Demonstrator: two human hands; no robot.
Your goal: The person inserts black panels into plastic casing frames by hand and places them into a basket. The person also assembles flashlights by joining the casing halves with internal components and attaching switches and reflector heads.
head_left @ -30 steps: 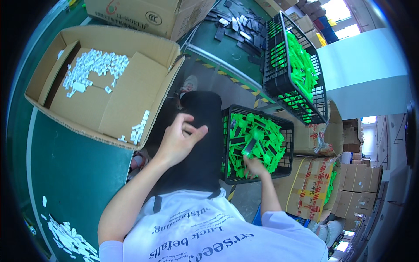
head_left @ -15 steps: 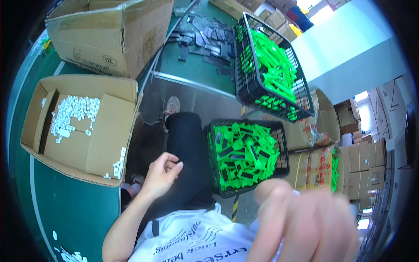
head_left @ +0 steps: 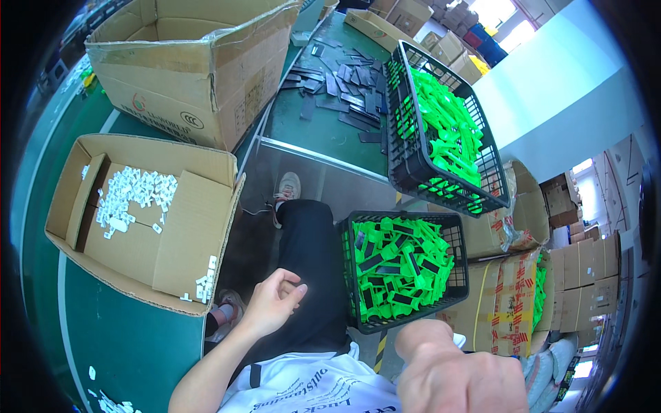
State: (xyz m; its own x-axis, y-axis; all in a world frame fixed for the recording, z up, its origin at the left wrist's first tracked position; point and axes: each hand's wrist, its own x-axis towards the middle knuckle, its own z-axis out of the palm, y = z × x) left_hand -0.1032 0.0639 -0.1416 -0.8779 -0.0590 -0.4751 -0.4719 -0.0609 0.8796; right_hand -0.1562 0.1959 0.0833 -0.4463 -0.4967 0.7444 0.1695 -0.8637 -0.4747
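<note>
My left hand [head_left: 277, 301] hovers over my dark-trousered thigh, its fingers loosely curled, with nothing seen in it. Close to the camera, at the lower right, is my right hand [head_left: 463, 377], its back turned up and its fingers folded under. What those fingers hold, if anything, is hidden. Just beyond and between both hands stands a black plastic basket [head_left: 464, 270]. It is full of bright green plastic parts [head_left: 428, 277], many with black strips on them. Neither hand touches the basket.
On the green table at left, an open carton [head_left: 186, 230] holds small white pieces [head_left: 141, 193]; a taller carton [head_left: 172, 79] stands behind. Black strips [head_left: 344, 86] lie on the far table beside another black basket [head_left: 420, 168] of green parts. Taped cartons [head_left: 496, 303] stand at right.
The whole view has shifted, with tables and baskets now lower and further right. My right hand has dropped lower in the picture and looks more tightly folded. My left hand keeps its loose curl.
</note>
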